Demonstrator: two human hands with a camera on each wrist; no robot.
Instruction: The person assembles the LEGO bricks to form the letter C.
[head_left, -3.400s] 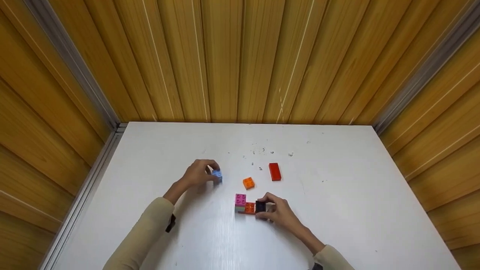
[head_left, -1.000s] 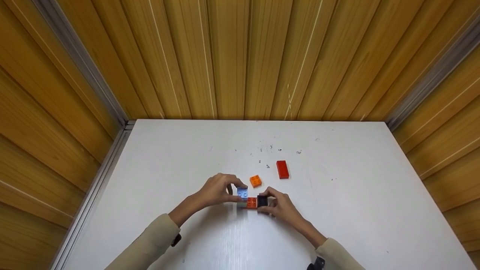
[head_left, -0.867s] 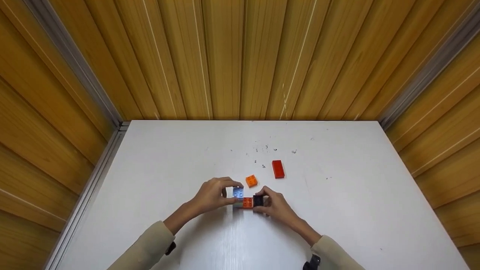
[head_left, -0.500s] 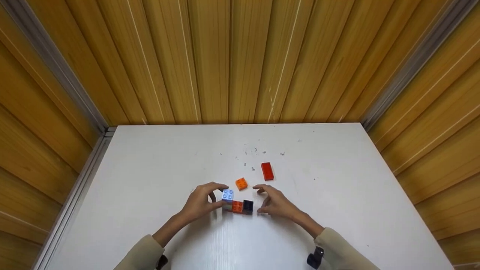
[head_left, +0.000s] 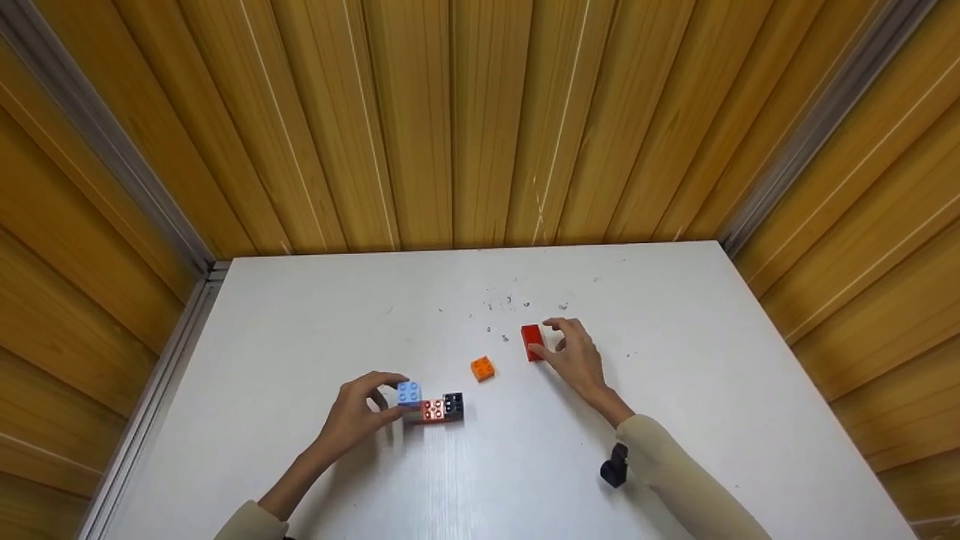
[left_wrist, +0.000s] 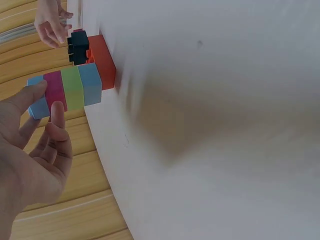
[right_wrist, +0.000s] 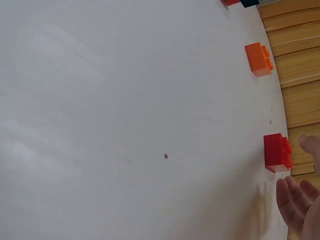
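Observation:
My left hand (head_left: 354, 416) pinches the light blue toy brick (head_left: 409, 393) on top of a small column. In the left wrist view, a pink brick (left_wrist: 55, 92), a lime green brick (left_wrist: 73, 89) and another blue brick (left_wrist: 90, 84) lie under it. The column stands on one end of a red-orange base brick (left_wrist: 103, 62); a black brick (head_left: 454, 405) sits on the other end. My right hand (head_left: 579, 362) is at the long red brick (head_left: 530, 335), fingers spread around its near side. In the right wrist view, fingertips and thumb stand apart from that brick's studs.
A loose orange brick (head_left: 482, 368) lies on the white table (head_left: 315, 322) between the built piece and the red brick. Small dark marks dot the tabletop behind. Wood-patterned panels (head_left: 450, 120) wall in the back and sides.
My left hand has brought the light blue brick onto the pink one, then drawn the built piece leftward. The right hand has let go of the black brick and moved up to the red brick.

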